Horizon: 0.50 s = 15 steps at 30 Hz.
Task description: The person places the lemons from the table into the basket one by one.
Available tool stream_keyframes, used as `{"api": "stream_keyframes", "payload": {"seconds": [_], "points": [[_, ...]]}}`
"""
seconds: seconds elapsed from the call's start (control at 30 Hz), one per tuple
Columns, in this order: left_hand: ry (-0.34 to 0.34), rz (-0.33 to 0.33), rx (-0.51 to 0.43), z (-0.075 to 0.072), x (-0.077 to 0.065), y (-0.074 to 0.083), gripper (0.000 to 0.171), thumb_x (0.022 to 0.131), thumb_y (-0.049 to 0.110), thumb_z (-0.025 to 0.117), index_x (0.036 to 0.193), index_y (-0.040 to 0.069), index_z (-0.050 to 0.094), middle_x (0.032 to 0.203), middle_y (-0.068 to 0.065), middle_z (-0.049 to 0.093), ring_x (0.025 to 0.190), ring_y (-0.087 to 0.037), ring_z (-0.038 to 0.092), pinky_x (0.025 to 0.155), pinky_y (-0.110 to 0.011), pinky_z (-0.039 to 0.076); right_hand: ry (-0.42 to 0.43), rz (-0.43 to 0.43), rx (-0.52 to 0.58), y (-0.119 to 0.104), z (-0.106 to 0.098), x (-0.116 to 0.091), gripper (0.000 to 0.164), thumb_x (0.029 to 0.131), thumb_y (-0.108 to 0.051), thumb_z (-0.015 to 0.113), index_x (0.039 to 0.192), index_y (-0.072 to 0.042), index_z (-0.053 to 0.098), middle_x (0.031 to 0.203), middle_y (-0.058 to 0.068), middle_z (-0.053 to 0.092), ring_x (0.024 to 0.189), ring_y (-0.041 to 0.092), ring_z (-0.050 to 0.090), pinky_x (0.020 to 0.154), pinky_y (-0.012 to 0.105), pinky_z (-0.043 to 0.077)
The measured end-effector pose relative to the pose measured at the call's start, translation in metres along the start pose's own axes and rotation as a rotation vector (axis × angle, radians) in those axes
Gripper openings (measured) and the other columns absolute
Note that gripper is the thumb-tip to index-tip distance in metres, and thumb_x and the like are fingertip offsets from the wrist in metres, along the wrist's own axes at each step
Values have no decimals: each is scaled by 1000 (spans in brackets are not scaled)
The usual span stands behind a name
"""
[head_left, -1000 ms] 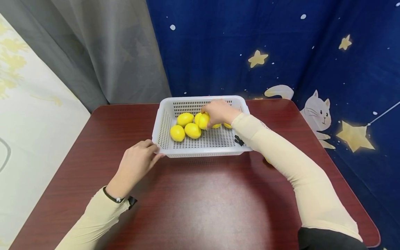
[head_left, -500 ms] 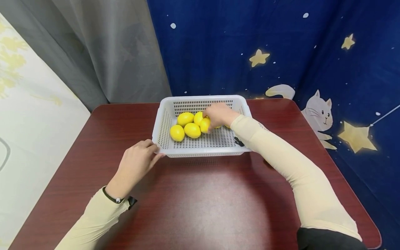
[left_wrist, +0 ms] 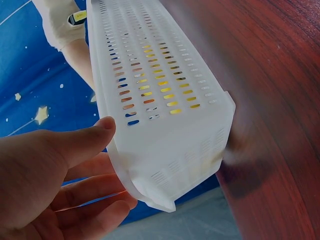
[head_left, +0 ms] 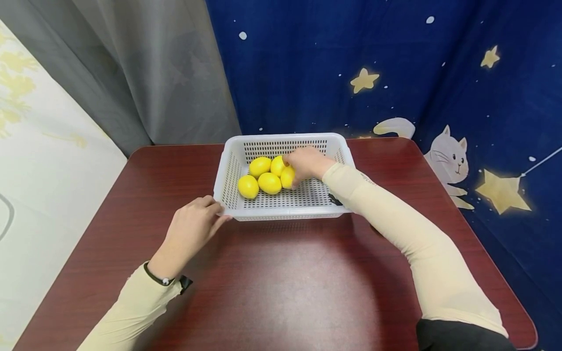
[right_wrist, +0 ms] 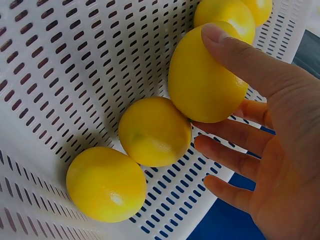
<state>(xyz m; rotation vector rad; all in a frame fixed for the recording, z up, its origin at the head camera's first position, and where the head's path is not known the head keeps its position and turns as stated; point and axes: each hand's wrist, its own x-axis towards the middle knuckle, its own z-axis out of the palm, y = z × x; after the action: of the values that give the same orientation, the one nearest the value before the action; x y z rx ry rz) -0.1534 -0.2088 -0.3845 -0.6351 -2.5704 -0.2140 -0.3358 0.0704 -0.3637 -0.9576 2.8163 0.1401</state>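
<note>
A white slotted plastic basket (head_left: 276, 211) holds several yellow lemons (head_left: 248, 187). My left hand (head_left: 193, 229) grips its near left corner; in the left wrist view the thumb lies on the outer wall at the rim, with fingers around the other side of the corner. Inside the basket, my right hand (head_left: 307, 162) holds a lemon (right_wrist: 207, 75), thumb on top and fingers curled around its far side. Low in the basket, this lemon sits against its neighbours. Two more lemons on the right side, one in the middle (right_wrist: 155, 131) and one nearer the end wall (right_wrist: 106, 184), show in the right wrist view.
The basket stands toward the back of a dark red wooden table (head_left: 281, 282) with rounded corners. Behind it hang a grey curtain (head_left: 175, 73) and a blue curtain (head_left: 307, 63) with stars and a cat. My right sleeve (head_left: 408, 234) crosses the basket's right end.
My right hand has lowered the lemon slightly toward the basket floor, beside the others. A yellow patch by the right sleeve is now hidden. My left hand stays at the corner.
</note>
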Motion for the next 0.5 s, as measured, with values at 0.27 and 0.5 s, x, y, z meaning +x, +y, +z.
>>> {"api": "stream_keyframes", "payload": {"seconds": [0.27,0.5], "points": [[2,-1,6,0,0,0,24,76,25,85,87,7,74,83,-7,67,73,-23,62,60,-40,55,-4,-11,-22,-3,2,1,73,65,-44,90,125,-15,61,116,3,70,105,25,64,94,42,52],[-2,-2,4,0,0,0,24,76,25,85,86,6,74,82,-7,66,73,-23,62,61,-40,56,-9,-17,-44,-4,6,2,72,66,-47,88,125,-16,62,119,3,70,110,25,62,101,42,48]]}}
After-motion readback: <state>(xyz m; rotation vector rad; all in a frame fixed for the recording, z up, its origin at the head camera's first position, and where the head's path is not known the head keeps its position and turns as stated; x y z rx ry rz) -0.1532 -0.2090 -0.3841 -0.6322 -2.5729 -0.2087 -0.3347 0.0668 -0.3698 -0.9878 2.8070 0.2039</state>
